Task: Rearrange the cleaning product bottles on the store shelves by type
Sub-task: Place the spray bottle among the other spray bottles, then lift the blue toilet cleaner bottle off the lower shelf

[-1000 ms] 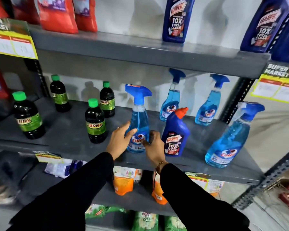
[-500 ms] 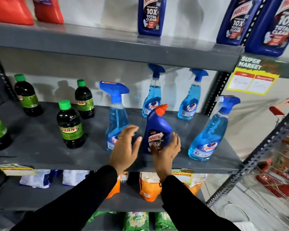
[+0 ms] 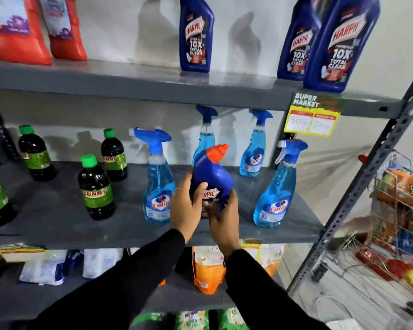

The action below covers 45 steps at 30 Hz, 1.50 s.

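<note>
Both hands hold a dark blue Harpic bottle (image 3: 212,177) with an orange cap, lifted a little above the middle shelf (image 3: 57,210). My left hand (image 3: 186,208) wraps its left side and my right hand (image 3: 224,217) cups its base. Light blue Colin spray bottles stand around it: one at the left (image 3: 157,186), one at the right (image 3: 275,194), two at the back (image 3: 254,148). Black Sunny bottles with green caps (image 3: 97,189) stand further left. Three more Harpic bottles (image 3: 196,36) stand on the top shelf (image 3: 129,82).
Red pouches (image 3: 17,32) sit at the top left. A yellow price tag (image 3: 312,117) hangs from the top shelf's edge. Orange and white pouches (image 3: 208,267) fill the lower shelf. A wire basket rack (image 3: 396,222) with goods stands at the right, beyond the slotted upright post (image 3: 367,177).
My hands left the Colin spray bottle, moved right to the Harpic bottle, closed on it and raised it off the shelf. The view has shifted right and up.
</note>
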{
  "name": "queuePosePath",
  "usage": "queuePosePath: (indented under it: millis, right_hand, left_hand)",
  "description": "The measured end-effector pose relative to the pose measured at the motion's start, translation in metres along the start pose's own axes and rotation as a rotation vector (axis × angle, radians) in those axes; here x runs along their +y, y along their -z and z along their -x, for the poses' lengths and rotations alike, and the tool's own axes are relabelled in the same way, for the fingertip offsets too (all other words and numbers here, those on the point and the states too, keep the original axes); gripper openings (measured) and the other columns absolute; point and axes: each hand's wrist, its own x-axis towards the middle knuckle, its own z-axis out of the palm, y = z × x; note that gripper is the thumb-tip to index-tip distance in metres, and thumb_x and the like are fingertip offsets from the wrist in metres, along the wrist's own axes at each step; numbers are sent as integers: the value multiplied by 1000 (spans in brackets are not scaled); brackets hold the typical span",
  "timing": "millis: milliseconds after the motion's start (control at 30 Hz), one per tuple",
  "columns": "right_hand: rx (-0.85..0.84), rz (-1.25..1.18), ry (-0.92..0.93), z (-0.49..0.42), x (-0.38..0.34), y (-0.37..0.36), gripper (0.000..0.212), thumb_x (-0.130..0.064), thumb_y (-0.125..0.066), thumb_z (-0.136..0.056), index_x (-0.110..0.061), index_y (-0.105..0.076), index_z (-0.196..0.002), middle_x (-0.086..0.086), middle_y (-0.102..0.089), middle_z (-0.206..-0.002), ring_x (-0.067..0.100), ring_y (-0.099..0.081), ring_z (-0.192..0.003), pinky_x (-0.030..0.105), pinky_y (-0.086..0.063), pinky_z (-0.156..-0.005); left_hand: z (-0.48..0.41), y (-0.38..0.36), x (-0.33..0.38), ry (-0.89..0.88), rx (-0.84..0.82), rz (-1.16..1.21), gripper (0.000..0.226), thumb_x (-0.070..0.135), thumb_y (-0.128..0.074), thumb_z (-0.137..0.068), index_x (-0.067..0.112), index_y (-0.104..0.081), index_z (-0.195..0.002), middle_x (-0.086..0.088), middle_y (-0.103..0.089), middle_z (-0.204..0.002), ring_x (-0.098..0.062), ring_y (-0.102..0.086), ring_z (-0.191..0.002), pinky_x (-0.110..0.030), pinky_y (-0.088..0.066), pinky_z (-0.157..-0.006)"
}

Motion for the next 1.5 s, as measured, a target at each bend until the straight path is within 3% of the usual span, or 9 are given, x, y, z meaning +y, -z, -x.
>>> queuePosePath:
  millis: [167,400,567,800,1067,1200,1300,1400,1500]
  right_hand:
    - [178,23,327,-14,-80,7,57,-18,-62,-82,-23,-36,-133,-5,-49,-115,10,-47,-108,13,-38,-91]
    - [274,-45,497,-88,-209,24,59,-31,-66,-82,-20,-41,-134,8,-56,-111,8,-50,-100,10,-41,-85]
    - [161,13,380,-157,-251,18,50,-32,-69,-79,-20,-49,-124,13,-65,-108,28,-62,-99,46,-50,-89]
    - [79,56,205,-209,-234,8,35,-22,-72,-78,-13,-58,-108,7,-70,-102,24,-65,-91,29,-47,-76]
    - [19,56,170,-218,-219,4,35,-17,-68,-81,-10,-54,-113,16,-67,-112,31,-63,-101,44,-52,-93]
    - [379,123,622,-182,-206,-1,37,-15,-58,-88,-8,-50,-123,12,-60,-118,12,-51,-109,8,-33,-92]
    - [468,110,998,-136,-158,-22,22,-15,-52,-91,-7,-55,-112,10,-60,-106,14,-52,-102,17,-39,-94]
    - [247,109,769,-80,-82,-55,23,-15,-53,-88,-13,-47,-110,3,-50,-107,18,-47,-101,29,-41,-92]
    - [-90,130,219,-31,-12,-82,46,-8,-61,-85,-9,-40,-126,16,-45,-121,26,-41,-119,37,-33,-106]
  left_hand:
    - [-26,21,97,-124,263,361,23,39,-57,-83,38,-50,-104,20,-60,-101,5,-58,-93,-11,-46,-79]
    - [-127,78,210,-411,26,444,23,17,-56,-90,36,-52,-101,19,-64,-100,8,-62,-90,-6,-45,-73]
    - [-208,79,226,-327,-29,376,22,7,-55,-89,22,-52,-105,4,-66,-103,6,-61,-85,-8,-48,-68]
    - [-259,53,197,-122,-78,293,22,6,-57,-87,20,-49,-102,-9,-63,-114,-22,-61,-101,-45,-51,-92]
    - [-264,46,182,-81,-88,239,27,11,-53,-91,14,-49,-118,-8,-60,-123,-18,-59,-104,-38,-52,-89]
    - [-228,63,174,-484,267,19,28,23,-46,-95,19,-48,-122,2,-59,-121,-8,-52,-106,-17,-40,-85]
    - [-178,72,131,-884,510,9,19,21,-41,-96,11,-48,-110,-1,-57,-103,-19,-55,-92,-26,-43,-83]
    - [-122,72,51,-817,460,-100,21,25,-39,-96,7,-46,-102,-10,-50,-98,-26,-50,-89,-31,-41,-81]
    - [-71,76,-25,-374,295,-182,31,34,-45,-91,5,-45,-104,-16,-52,-92,-25,-47,-85,-34,-41,-82]
